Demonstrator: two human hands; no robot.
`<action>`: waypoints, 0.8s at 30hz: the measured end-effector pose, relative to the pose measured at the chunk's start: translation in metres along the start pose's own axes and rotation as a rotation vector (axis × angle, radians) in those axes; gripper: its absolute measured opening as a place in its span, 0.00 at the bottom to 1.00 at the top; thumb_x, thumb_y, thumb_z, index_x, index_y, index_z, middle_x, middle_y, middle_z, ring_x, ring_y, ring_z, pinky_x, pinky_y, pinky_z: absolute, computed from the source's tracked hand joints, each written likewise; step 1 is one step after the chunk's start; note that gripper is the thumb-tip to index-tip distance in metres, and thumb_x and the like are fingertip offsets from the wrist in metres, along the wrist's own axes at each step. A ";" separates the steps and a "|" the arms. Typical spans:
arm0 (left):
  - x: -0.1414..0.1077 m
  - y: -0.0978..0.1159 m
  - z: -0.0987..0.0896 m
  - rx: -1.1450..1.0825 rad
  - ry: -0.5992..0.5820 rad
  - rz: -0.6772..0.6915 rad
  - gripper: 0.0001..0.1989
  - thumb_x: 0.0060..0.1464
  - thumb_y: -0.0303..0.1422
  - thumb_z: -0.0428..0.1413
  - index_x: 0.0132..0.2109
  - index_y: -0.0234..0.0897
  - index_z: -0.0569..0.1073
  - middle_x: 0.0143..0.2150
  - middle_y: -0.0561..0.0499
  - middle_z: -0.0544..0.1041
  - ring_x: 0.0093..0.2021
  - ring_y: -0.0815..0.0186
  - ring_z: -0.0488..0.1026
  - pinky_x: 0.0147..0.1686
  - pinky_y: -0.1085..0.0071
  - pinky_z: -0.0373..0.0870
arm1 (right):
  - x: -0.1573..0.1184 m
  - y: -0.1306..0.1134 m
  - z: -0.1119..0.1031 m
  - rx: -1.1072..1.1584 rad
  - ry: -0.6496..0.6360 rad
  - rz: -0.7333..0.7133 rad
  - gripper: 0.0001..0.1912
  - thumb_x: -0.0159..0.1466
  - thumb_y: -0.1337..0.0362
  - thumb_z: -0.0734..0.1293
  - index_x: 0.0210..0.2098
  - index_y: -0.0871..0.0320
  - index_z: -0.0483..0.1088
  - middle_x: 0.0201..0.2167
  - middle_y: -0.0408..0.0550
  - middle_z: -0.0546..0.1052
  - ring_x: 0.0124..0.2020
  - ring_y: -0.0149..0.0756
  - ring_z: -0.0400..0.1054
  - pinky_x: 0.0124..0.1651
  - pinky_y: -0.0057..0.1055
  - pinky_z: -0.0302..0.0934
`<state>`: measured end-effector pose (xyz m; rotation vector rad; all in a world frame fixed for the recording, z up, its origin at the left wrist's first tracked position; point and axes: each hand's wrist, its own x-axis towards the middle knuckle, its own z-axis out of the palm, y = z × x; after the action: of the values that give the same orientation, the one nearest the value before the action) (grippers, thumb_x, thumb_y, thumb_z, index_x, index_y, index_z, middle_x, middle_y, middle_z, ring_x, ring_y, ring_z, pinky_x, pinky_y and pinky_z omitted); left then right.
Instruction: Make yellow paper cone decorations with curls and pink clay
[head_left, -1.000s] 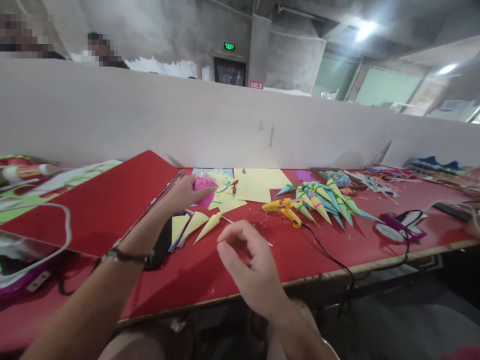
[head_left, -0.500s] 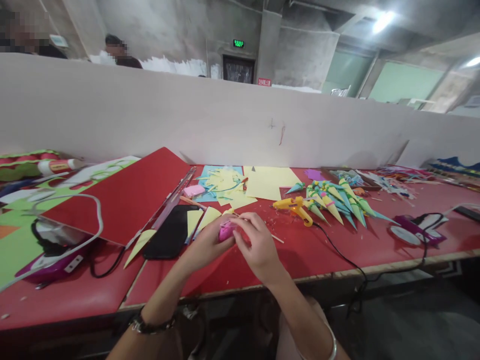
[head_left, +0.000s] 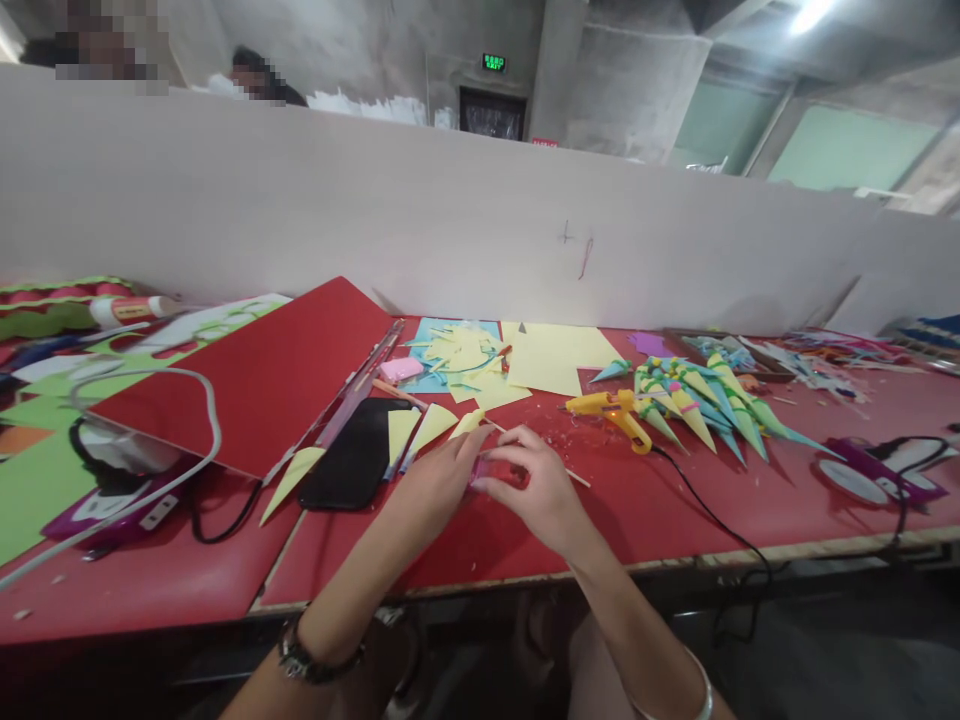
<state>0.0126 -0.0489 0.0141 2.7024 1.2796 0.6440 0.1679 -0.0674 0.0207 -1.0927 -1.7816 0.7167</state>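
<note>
Head view: mid-frame, the left hand (head_left: 439,485) grips a mostly hidden pink packet (head_left: 484,469); the right hand (head_left: 541,492) curls beside it, grip unclear. Right of centre, a tray (head_left: 777,373) holds bluish scraps (head_left: 726,353).

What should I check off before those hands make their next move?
1. Hands placed together: ok. The left hand and right hand are close together above the red table.
2. Grip on the pinkish item between them: cannot tell; the fingers mostly hide it.
3. Glue gun away from the fingers: ok. It lies on the table, apart from the right hand.
4. Glue gun cool: cannot tell; heat doesn't show.
5. Surface by the right hand clear: not ok. A thin stick lies beside it.
6. Heaped cones clear of both hands: ok.
</note>
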 end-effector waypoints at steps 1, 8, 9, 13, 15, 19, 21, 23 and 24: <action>0.000 0.000 0.000 0.025 -0.002 0.000 0.26 0.50 0.21 0.47 0.57 0.37 0.53 0.53 0.39 0.67 0.51 0.59 0.67 0.45 0.63 0.67 | 0.000 -0.001 0.000 -0.017 0.009 0.001 0.07 0.53 0.63 0.68 0.32 0.57 0.72 0.33 0.45 0.68 0.35 0.33 0.63 0.38 0.30 0.58; 0.001 0.006 -0.005 0.073 0.007 0.024 0.26 0.49 0.20 0.45 0.57 0.37 0.54 0.51 0.40 0.70 0.49 0.59 0.69 0.44 0.64 0.67 | 0.005 -0.004 0.005 0.057 -0.073 0.006 0.05 0.53 0.71 0.64 0.31 0.59 0.68 0.33 0.44 0.64 0.33 0.31 0.61 0.33 0.27 0.58; 0.002 0.007 -0.005 0.068 0.003 0.010 0.27 0.49 0.19 0.45 0.57 0.37 0.54 0.50 0.40 0.70 0.48 0.59 0.70 0.43 0.64 0.68 | 0.005 -0.004 0.005 0.073 -0.076 0.000 0.06 0.53 0.72 0.63 0.30 0.59 0.68 0.32 0.44 0.63 0.33 0.31 0.61 0.33 0.26 0.58; 0.003 0.010 -0.006 -0.005 -0.045 -0.002 0.28 0.50 0.20 0.44 0.58 0.38 0.52 0.49 0.40 0.71 0.45 0.60 0.71 0.40 0.66 0.68 | 0.002 -0.003 0.006 0.109 -0.051 -0.018 0.05 0.53 0.73 0.61 0.29 0.59 0.65 0.31 0.43 0.62 0.33 0.30 0.60 0.33 0.26 0.57; 0.003 0.010 -0.008 -0.089 -0.045 0.011 0.28 0.50 0.22 0.46 0.59 0.39 0.51 0.50 0.41 0.70 0.46 0.60 0.71 0.40 0.67 0.69 | 0.001 -0.004 0.007 0.158 -0.032 -0.035 0.04 0.53 0.72 0.61 0.28 0.59 0.65 0.31 0.43 0.62 0.32 0.30 0.59 0.33 0.25 0.57; 0.003 0.011 -0.012 -0.257 0.010 -0.044 0.25 0.51 0.29 0.50 0.56 0.40 0.53 0.51 0.43 0.69 0.47 0.60 0.70 0.40 0.69 0.68 | 0.000 -0.006 0.010 0.372 0.053 -0.026 0.04 0.56 0.68 0.60 0.25 0.58 0.64 0.30 0.43 0.61 0.32 0.29 0.59 0.35 0.25 0.57; 0.003 0.010 -0.011 -0.290 0.045 -0.070 0.23 0.51 0.30 0.50 0.55 0.39 0.55 0.49 0.45 0.71 0.46 0.61 0.71 0.40 0.69 0.68 | 0.001 -0.004 0.011 0.503 0.127 0.019 0.06 0.58 0.65 0.60 0.25 0.58 0.64 0.29 0.43 0.62 0.32 0.29 0.59 0.36 0.26 0.57; 0.002 0.009 -0.010 -0.261 0.071 -0.078 0.22 0.52 0.31 0.49 0.54 0.40 0.56 0.49 0.45 0.71 0.46 0.61 0.71 0.40 0.69 0.67 | 0.003 -0.001 0.011 0.651 0.218 0.079 0.08 0.59 0.62 0.61 0.25 0.58 0.63 0.26 0.42 0.62 0.28 0.28 0.58 0.33 0.27 0.57; 0.002 0.007 -0.008 -0.227 0.071 -0.085 0.22 0.52 0.31 0.49 0.54 0.41 0.56 0.49 0.46 0.71 0.45 0.61 0.71 0.40 0.69 0.67 | 0.004 0.001 0.009 0.723 0.275 0.103 0.08 0.59 0.60 0.61 0.25 0.57 0.62 0.25 0.41 0.61 0.26 0.28 0.57 0.32 0.26 0.57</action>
<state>0.0151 -0.0529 0.0240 2.4503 1.2446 0.8277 0.1594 -0.0634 0.0171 -0.7383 -1.0933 1.1011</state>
